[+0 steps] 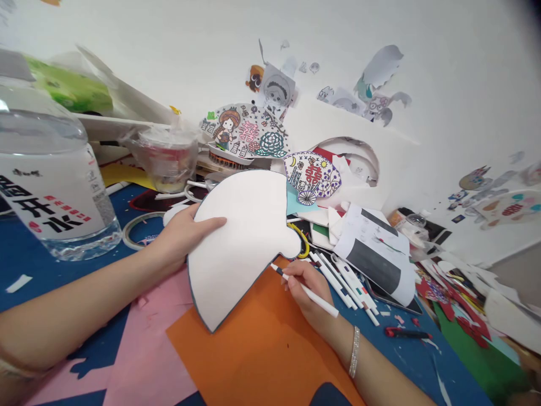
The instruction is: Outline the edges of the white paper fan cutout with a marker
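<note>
My right hand (pixel 310 290) pinches a pen (pixel 315 300) between thumb and forefinger; my left hand (pixel 180 234) grips the card (pixel 240 231) at its left edge, thumb flat on its face. The pen slants up-left, nib at the card's lower edge beside its rounded lobe, which juts right. The card's long axis climbs from its bottom tip to its top-right corner. Below the card lies an orange sheet (pixel 253 338); right of it, spare pens (pixel 336 279); behind it, a small fan (pixel 313 177); left of it, a tape roll (pixel 132 237), then a bottle (pixel 54 180), cut off. A yellow loop (pixel 306 243) is partly hidden behind the card, as are my left fingers. Whether the nib touches, I can't tell.
</note>
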`<state>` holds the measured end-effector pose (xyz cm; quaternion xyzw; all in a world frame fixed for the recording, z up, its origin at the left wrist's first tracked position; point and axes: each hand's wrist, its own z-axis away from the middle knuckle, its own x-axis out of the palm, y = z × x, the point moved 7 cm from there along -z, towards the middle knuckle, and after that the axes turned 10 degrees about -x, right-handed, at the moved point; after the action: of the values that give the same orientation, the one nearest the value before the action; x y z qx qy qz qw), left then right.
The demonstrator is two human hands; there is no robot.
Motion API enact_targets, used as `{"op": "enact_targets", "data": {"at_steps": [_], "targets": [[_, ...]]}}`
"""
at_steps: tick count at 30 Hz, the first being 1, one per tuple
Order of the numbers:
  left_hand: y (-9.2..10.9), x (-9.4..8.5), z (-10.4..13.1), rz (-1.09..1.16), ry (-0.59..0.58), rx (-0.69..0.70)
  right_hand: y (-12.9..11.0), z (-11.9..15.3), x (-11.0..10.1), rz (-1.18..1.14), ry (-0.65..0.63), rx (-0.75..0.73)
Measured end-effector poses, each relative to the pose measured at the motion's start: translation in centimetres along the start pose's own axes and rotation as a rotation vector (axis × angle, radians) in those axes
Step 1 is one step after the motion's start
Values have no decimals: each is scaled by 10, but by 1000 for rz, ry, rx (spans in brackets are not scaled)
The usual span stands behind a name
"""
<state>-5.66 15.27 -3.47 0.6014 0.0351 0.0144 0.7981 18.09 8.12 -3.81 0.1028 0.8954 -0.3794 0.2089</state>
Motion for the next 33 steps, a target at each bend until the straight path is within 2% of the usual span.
{"op": "enact_targets", "data": {"at_steps": [8, 12, 16, 21, 26, 33], "targets": [[1, -2, 2, -11, 20, 2, 4, -2, -8, 51, 67, 42], [1, -2, 2, -2, 31, -1, 3, -1, -3, 8, 14, 33], [1, -2, 2, 0, 36, 1, 6, -1, -6, 38, 48, 48], [1, -2, 1, -15, 40, 10, 6, -2, -2, -7, -17, 37], [1, -3, 2, -32, 17, -6, 8, -1, -11, 64, 60, 128], [1, -3, 2, -34, 23, -13, 9, 0, -13, 41, 99, 119]]}}
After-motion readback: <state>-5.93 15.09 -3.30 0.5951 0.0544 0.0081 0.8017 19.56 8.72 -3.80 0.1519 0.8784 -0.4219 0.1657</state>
